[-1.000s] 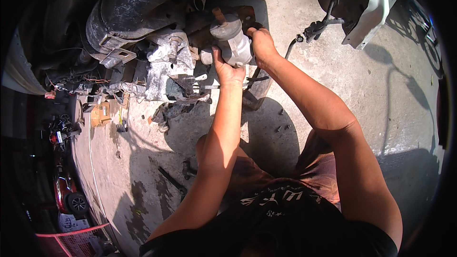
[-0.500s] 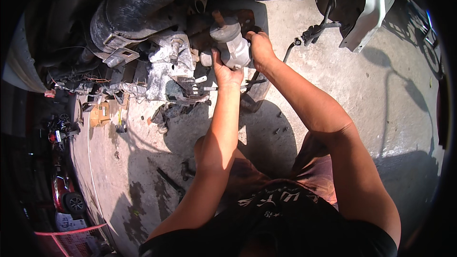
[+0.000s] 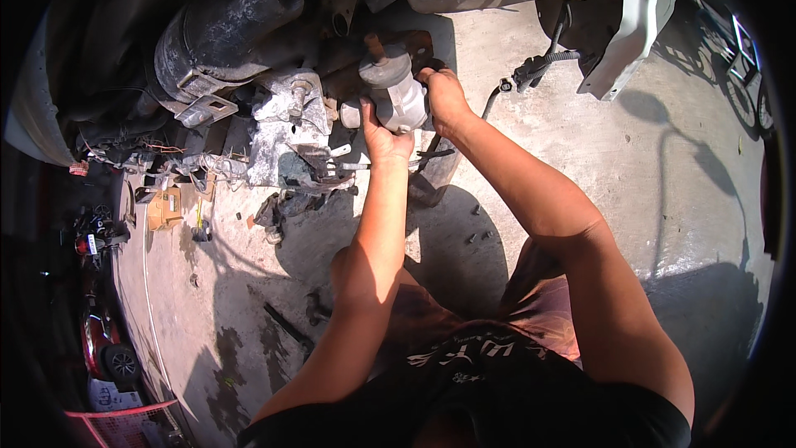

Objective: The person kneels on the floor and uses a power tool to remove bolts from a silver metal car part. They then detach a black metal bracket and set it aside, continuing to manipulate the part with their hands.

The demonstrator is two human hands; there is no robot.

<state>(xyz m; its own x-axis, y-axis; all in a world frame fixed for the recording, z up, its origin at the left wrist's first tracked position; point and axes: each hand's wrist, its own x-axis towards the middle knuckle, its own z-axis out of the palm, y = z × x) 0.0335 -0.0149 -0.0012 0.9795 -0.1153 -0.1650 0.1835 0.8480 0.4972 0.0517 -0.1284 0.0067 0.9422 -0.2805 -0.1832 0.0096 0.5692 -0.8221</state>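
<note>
Between both hands stands a grey cast-metal part (image 3: 396, 87), with a round top and a rusty stud rising from it. By its look it is an engine mount. My left hand (image 3: 385, 139) grips it from the near left, thumb up along its side and palm under its lower edge. My right hand (image 3: 446, 99) is closed against its right side, with the fingers curled behind it and partly hidden. A rusty bracket (image 3: 424, 43) sits in shadow just behind the mount. To its left are a whitened metal bracket (image 3: 286, 129) and a bolt (image 3: 298, 98).
A dark cylindrical housing (image 3: 220, 37) and other vehicle parts crowd the upper left. Pale frame pieces (image 3: 634, 29) and a cable with a connector (image 3: 539, 70) lie at the upper right. Small bolts (image 3: 481, 237), a dark bar (image 3: 286, 323) and a cardboard box (image 3: 164, 209) rest on the concrete.
The view has shifted slightly, so the scene sits a little farther left and lower. Both hands keep their hold on the mount, with no clear movement against its surroundings.
</note>
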